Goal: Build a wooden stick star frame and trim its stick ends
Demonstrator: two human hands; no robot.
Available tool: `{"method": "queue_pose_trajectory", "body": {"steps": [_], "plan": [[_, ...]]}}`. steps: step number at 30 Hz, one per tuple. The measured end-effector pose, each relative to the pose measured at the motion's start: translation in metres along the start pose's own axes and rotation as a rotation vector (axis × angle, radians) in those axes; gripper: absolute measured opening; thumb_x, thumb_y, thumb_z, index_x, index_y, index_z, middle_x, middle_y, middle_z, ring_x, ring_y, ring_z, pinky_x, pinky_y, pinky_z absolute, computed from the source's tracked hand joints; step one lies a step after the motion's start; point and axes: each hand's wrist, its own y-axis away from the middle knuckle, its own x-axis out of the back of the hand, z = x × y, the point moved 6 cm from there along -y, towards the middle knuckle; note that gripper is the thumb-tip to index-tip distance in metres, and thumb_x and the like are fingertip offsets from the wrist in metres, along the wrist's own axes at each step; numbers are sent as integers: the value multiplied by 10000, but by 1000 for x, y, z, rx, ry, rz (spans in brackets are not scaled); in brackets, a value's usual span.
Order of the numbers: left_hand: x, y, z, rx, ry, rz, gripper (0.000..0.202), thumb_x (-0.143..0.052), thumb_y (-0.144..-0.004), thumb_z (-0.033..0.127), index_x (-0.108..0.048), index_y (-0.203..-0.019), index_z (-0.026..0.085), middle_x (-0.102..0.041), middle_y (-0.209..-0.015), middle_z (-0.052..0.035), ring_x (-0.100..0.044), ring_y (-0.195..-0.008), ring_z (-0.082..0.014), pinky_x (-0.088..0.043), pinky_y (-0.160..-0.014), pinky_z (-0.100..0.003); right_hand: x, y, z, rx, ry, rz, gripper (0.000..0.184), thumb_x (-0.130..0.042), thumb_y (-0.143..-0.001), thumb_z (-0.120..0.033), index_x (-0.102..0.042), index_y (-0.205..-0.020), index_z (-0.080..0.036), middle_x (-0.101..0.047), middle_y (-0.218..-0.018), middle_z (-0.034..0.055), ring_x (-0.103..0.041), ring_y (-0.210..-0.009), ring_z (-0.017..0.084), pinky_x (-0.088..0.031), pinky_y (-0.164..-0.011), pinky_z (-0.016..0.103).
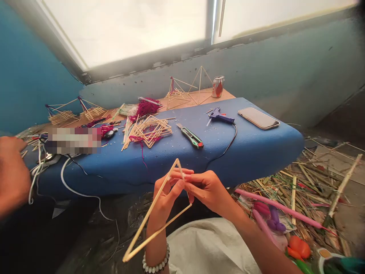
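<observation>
A thin bamboo-stick triangle (148,219) hangs in front of my lap, one long corner pointing down to the left. My left hand (167,198), with a bead bracelet at the wrist, is closed round the sticks near the top corner. My right hand (209,188) pinches the short upper side of the same triangle, fingertips meeting those of the left. Behind them runs a blue padded table (256,148).
On the table lie a pile of stick frames with magenta yarn (149,131), a utility knife (190,136), a blue glue gun (221,117) with black cord, a phone (259,118) and a can (218,86). Another person's arm (13,173) is at the left. Bamboo scraps (308,179) litter the floor at the right.
</observation>
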Motion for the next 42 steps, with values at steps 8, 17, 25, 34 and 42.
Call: {"method": "queue_pose_trajectory", "body": {"steps": [8, 17, 25, 34, 42], "plan": [[8, 5, 8, -32, 3, 203, 350, -714, -952, 514, -729, -884, 170, -650, -624, 11, -626, -552, -118, -526, -611, -233, 20, 3, -30, 155, 206, 280, 170, -710, -933, -343, -722, -904, -176, -558, -604, -52, -419, -490, 69, -345, -472, 213], [2, 8, 5, 10, 42, 152, 432, -712, -931, 581, -670, -827, 164, -543, -538, 43, -424, -407, -58, -331, -385, -161, 7, -12, -31, 171, 44, 168, 199, -742, -925, -383, -747, -895, -186, -601, -707, -28, -414, -528, 62, -327, -450, 205], [-5, 12, 1, 56, 143, 17, 426, -655, -987, 544, -628, -797, 164, -419, -491, 73, -314, -397, -38, -255, -382, -143, 7, -5, -39, 213, 67, 139, 182, -650, -1001, -311, -696, -882, -181, -626, -731, -14, -566, -630, 96, -410, -535, 215], [-19, 12, -4, 188, 350, -226, 413, -573, -1025, 526, -510, -777, 201, -253, -416, 133, -110, -295, -32, -174, -275, -128, 7, 4, -53, 375, 351, 91, 115, -569, -1029, -198, -579, -915, -198, -565, -784, -36, -458, -631, 75, -376, -590, 216], [-19, 18, -1, 318, 303, -355, 436, -608, -1006, 540, -592, -789, 162, -302, -387, 121, -141, -279, -25, -163, -283, -139, 17, -3, -36, -16, -136, -243, 249, -686, -986, -403, -669, -897, -172, -584, -772, -27, -447, -625, 79, -360, -557, 217]]}}
